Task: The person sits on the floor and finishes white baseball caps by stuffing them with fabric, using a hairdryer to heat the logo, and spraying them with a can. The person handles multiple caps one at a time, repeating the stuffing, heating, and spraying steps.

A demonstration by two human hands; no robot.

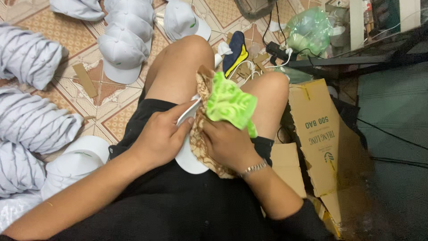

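Black shorts [178, 201] fill the near edge, person seated on the tiled floor [53, 31], knees up. Left hand [158, 138] clamps the brim of a white cap [189, 158] resting on the lap, thumb on top, fingers curled round the edge, firm hold. Right hand [227, 143], bracelet [253, 168] at the wrist, presses down on a brown patterned cloth [203, 89] draped over the cap btw the thighs; fingers closed on it, and a bright green cloth [229, 105] bunches up just above the knuckles. Can't tell if the green one is pinched or just lying there.

Risks, imo: the cap sits mostly hidden under the cloths, so the brim could bend or crease if the left squeezes harder. Green cloth looks loose, could slide off toward the right knee. More white caps [125, 44] stacked ahead-left, bagged stacks [31, 120] at far left, cardboard box [318, 134] flattened at right, cables [249, 67] near the knees, a shifted foot could snag those.
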